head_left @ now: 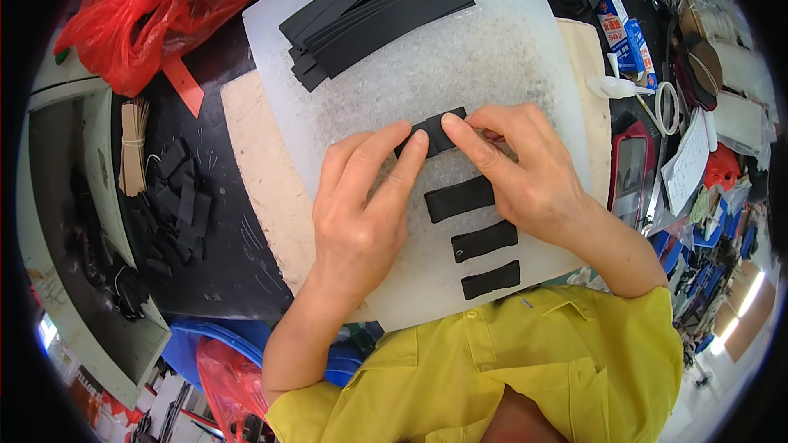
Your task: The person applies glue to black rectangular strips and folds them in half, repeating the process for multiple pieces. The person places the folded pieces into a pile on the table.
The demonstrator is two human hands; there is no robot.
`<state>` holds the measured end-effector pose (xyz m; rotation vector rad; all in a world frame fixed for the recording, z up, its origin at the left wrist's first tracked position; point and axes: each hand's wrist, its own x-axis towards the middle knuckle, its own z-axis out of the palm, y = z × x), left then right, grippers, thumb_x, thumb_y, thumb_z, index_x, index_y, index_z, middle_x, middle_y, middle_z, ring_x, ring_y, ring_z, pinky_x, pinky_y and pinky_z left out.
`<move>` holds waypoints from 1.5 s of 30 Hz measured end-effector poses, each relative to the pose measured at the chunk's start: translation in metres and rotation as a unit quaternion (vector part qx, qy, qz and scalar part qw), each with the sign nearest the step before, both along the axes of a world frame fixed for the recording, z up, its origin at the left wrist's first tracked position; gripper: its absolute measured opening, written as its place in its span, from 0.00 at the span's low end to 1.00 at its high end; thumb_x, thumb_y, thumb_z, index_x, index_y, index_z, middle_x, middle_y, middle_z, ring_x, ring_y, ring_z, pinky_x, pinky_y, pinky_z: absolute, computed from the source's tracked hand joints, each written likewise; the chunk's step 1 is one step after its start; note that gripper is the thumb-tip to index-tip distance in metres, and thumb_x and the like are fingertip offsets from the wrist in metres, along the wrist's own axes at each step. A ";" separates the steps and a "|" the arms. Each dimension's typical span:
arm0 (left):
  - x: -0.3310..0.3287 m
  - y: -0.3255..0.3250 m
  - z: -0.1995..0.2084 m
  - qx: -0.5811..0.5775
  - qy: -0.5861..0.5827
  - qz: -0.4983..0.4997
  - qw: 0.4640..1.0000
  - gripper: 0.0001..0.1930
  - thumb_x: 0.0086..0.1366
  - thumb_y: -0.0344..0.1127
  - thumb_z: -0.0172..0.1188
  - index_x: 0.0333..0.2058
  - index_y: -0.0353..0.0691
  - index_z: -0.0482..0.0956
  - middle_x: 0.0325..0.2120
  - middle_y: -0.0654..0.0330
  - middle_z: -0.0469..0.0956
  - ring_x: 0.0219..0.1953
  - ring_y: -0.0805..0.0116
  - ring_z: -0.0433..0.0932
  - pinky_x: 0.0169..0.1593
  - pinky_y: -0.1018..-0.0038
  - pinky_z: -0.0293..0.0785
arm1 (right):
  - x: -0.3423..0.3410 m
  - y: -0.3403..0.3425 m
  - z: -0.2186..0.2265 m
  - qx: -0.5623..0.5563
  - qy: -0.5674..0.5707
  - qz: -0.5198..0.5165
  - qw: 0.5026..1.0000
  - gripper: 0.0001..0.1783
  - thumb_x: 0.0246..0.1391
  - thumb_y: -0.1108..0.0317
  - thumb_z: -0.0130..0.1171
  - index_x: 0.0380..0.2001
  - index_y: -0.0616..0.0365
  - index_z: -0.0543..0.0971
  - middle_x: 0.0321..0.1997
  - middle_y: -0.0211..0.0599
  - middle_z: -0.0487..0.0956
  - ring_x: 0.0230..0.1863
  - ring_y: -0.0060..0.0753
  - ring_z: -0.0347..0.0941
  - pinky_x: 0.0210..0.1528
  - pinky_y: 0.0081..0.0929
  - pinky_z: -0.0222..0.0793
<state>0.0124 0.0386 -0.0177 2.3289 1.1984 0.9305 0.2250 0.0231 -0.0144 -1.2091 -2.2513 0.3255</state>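
Observation:
A short black strip (435, 135), folded over with an overlap at its middle, lies on the white cutting board (529, 49). My left hand (361, 197) presses thumb and forefinger on its left end. Against its right end, the thumb of my right hand (529, 168) bears down, the other fingers curled behind. Below it sit three more folded black pieces: one (461, 198) partly behind my right hand, a second (484, 241) with a small ring-like mark, and a third (491, 280) closest to me. A stack of long black strips (386, 16) is at the board's far end.
Under the white board is a beige slab (267, 168). To the left are loose black pieces (185, 201), a tied brown strip bundle (133, 148) and a red plastic bag (156, 16). Rightward are a small white glue bottle (611, 87), blue-and-white boxes (628, 41) and a red-framed device (630, 172).

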 end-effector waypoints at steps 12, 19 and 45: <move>0.001 -0.001 0.002 0.004 0.027 0.001 1.000 0.19 0.52 0.19 0.68 0.45 0.37 0.86 0.44 0.55 0.82 0.43 0.55 0.79 0.47 0.66 0.77 | 0.002 -0.001 0.003 0.000 -0.028 0.007 1.000 0.27 0.43 0.78 0.59 0.52 0.70 0.79 0.46 0.42 0.76 0.40 0.41 0.69 0.43 0.30 0.73; -0.002 0.001 0.014 0.020 0.121 -0.062 0.991 0.22 0.48 0.19 0.63 0.46 0.25 0.83 0.49 0.51 0.78 0.46 0.55 0.76 0.44 0.68 0.79 | -0.002 0.000 0.008 0.006 -0.087 0.001 0.996 0.25 0.45 0.74 0.59 0.49 0.70 0.79 0.51 0.42 0.75 0.45 0.41 0.70 0.44 0.30 0.71; 0.009 0.004 0.007 0.043 0.035 0.005 0.998 0.20 0.52 0.21 0.64 0.47 0.35 0.81 0.39 0.52 0.81 0.41 0.52 0.78 0.42 0.63 0.76 | 0.027 -0.027 0.030 -0.097 -0.012 -0.004 0.995 0.35 0.54 0.58 0.67 0.63 0.60 0.71 0.67 0.55 0.70 0.67 0.60 0.64 0.68 0.50 0.60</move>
